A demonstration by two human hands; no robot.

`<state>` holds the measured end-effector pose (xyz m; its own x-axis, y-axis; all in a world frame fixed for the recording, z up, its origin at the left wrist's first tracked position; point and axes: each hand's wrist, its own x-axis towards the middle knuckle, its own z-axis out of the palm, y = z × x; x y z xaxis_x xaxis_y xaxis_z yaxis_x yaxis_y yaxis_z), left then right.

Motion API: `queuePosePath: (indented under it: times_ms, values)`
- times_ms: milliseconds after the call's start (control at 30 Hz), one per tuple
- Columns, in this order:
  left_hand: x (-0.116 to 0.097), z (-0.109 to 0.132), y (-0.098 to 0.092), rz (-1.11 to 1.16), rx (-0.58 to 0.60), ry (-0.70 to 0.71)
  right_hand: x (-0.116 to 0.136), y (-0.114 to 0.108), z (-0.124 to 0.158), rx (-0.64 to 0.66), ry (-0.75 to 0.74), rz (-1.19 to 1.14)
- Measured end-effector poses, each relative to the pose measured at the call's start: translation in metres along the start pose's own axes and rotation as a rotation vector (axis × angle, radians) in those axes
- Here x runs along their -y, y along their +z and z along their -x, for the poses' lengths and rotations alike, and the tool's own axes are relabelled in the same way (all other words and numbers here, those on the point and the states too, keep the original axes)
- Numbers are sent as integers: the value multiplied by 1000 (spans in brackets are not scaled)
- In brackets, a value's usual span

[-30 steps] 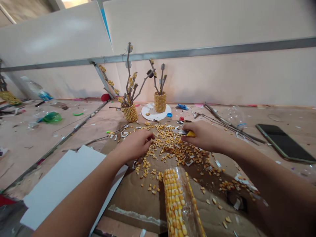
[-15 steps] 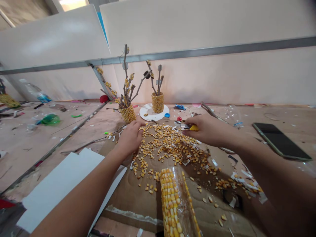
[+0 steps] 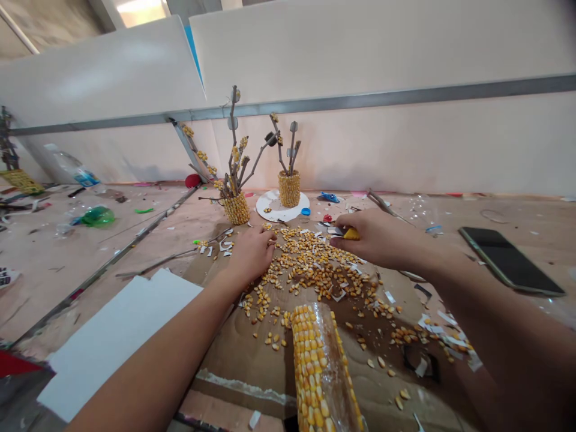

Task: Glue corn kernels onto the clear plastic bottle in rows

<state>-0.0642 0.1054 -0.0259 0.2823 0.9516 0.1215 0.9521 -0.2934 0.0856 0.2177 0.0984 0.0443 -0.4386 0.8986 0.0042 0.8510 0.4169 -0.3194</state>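
Observation:
My left hand (image 3: 250,255) rests on a brown cardboard sheet (image 3: 252,354), fingers curled over the left edge of a pile of loose corn kernels (image 3: 310,264). On the pile's right side my right hand (image 3: 375,237) is closed on a small yellow tool (image 3: 351,234) whose dark tip points left. A clear plastic bottle partly covered with glued kernels (image 3: 317,366) lies on the cardboard close to me. Beyond the pile stand two kernel-covered pots holding twigs, one on the left (image 3: 236,207) and one (image 3: 289,187) on a white disc.
A dark phone (image 3: 510,261) lies at the right. A white sheet (image 3: 121,336) lies at the left, loose twigs (image 3: 382,204) behind my right hand. Paper scraps litter the cardboard. Bottles and green plastic (image 3: 94,216) sit far left. White partition walls (image 3: 360,90) close off the back.
My left hand went forward to the far left of the pile, then drew back a little and right onto the kernels. My right hand shifted slightly forward with the yellow tool.

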Motion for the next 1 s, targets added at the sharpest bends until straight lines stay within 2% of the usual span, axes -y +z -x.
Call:
queuePosePath:
  times_ms: [233, 467, 800, 1000]
  values:
    - [-9, -2, -1, -19, 20, 34, 0, -1, 1, -25, -39, -9]
    - [-3, -11, 9, -38, 21, -24, -3, 8, -2, -5, -64, -9]
    - [4, -6, 6, -57, 0, 23, 6, 10, -2, -73, -90, -29]
    - [4, -8, 9, -25, -29, 55, 6, 12, -2, -55, -89, -35]
